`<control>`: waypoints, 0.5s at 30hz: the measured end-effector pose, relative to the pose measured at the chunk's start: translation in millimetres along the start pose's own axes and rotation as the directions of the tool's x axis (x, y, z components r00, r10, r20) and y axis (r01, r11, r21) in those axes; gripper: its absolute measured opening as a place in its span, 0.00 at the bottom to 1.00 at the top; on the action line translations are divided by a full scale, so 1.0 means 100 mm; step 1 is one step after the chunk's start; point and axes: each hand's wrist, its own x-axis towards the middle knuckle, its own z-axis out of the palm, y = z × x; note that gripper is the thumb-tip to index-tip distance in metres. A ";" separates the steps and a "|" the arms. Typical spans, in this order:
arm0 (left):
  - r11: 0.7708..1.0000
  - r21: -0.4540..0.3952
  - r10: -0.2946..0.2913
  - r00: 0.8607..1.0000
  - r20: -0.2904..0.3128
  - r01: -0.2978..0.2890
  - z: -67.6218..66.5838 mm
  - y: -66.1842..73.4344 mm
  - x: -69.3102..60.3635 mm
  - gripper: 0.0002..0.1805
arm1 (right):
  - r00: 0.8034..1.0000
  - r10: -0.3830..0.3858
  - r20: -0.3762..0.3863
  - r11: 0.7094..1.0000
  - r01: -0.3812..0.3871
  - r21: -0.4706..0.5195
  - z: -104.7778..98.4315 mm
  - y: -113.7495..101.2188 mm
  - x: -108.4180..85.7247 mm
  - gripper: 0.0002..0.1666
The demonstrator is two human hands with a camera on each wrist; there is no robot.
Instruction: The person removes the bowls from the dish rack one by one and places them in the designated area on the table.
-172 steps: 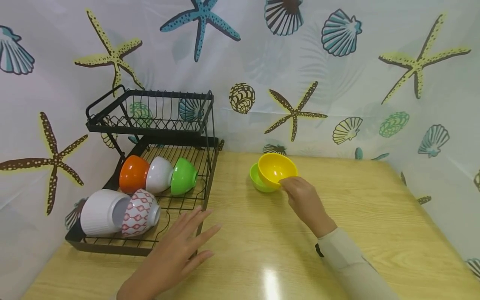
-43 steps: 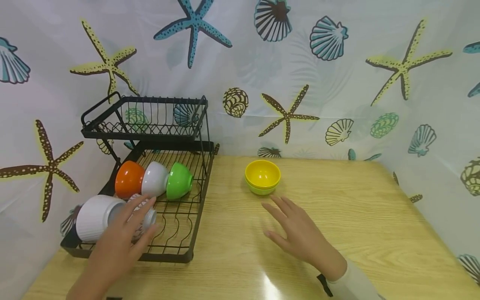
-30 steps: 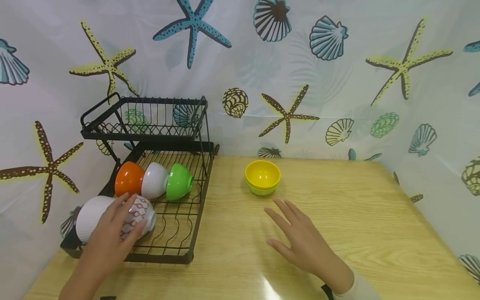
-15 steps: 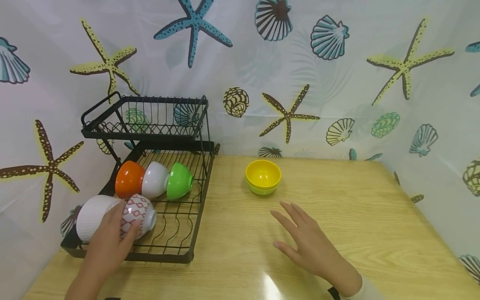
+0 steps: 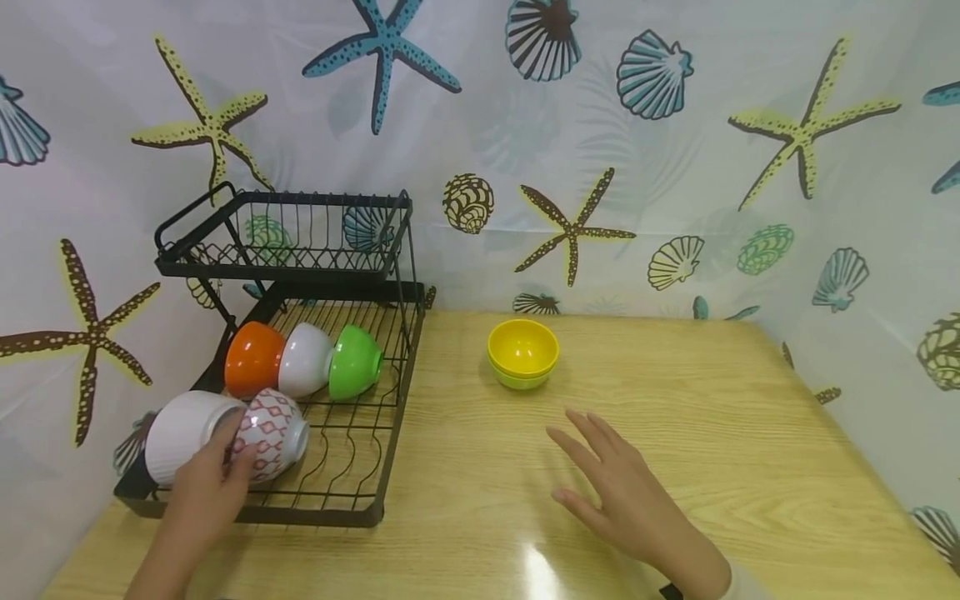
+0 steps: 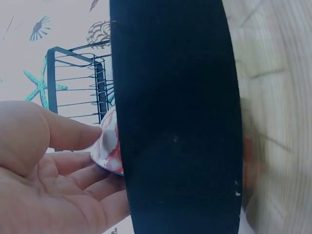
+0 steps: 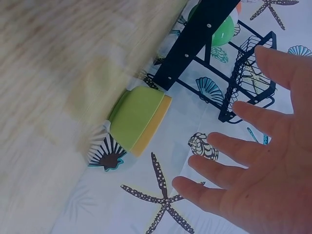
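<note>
Where the shell-and-starfish cloth (image 5: 487, 92) fills the upper part of the frame, it backs a pale wooden bench (image 5: 457, 483) that spans the lower part. A black two-tier dish rack (image 5: 322, 517) occupies the left of the frame. At lower centre-right, the right hand (image 5: 626, 496) hovers over the bench, holding nothing, its fingers extended and spread. At lower left, the left hand (image 5: 204, 492) is clamped on the rim of the red-patterned bowl, thumb on the outer wall and fingers on the inner side. A large white ribbed bowl (image 5: 176, 442) lies on its side in the rack's lower left corner. The red-patterned bowl (image 5: 273, 437), just right of it over the lower tier, is tilted, its foot toward the right; a dark band hides part of it in the left wrist view. Behind them, left to right, an orange bowl (image 5: 253, 360), a plain white bowl (image 5: 303, 360) and a green bowl (image 5: 354, 364) lie sideways in a row. Near centre, a yellow bowl (image 5: 522, 346) sits upright, nested in a lime bowl (image 5: 521, 383).
</note>
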 end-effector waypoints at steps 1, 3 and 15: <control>1.000 -0.009 -0.011 1.000 0.010 0.011 -0.01 -0.01 0.00 0.30 | 1.000 -0.002 -0.003 1.000 0.002 0.000 0.00 0.00 0.00 0.40; 0.999 -0.025 -0.025 1.000 0.014 0.025 -0.02 -0.01 0.00 0.30 | 1.000 -0.003 -0.006 1.000 0.003 0.003 0.01 0.00 -0.01 0.40; 0.994 -0.080 -0.070 0.998 -0.002 0.069 -0.03 -0.01 0.00 0.30 | 1.000 0.014 0.009 1.000 -0.014 0.019 0.01 -0.04 -0.02 0.40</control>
